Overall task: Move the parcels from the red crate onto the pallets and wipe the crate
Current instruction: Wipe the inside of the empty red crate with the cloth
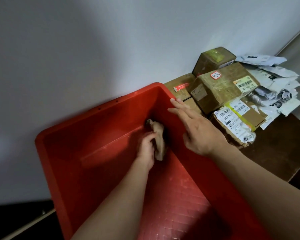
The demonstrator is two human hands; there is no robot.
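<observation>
My left hand (pixel 146 146) is curled round a tan cloth (pixel 158 141), pressing it into the far corner of the red crate (pixel 97 122), low against the wall. My right hand (pixel 196 129) lies flat with fingers straight on the crate's rim just beside it, holding nothing and steadying the crate. No parcel shows inside the crate. The parcels (pixel 220 87) are piled just beyond my right fingertips on the brown pallet (pixel 275 153), so I judge I'm at the wiping. Next I'd drag the cloth along the floor towards me.
</observation>
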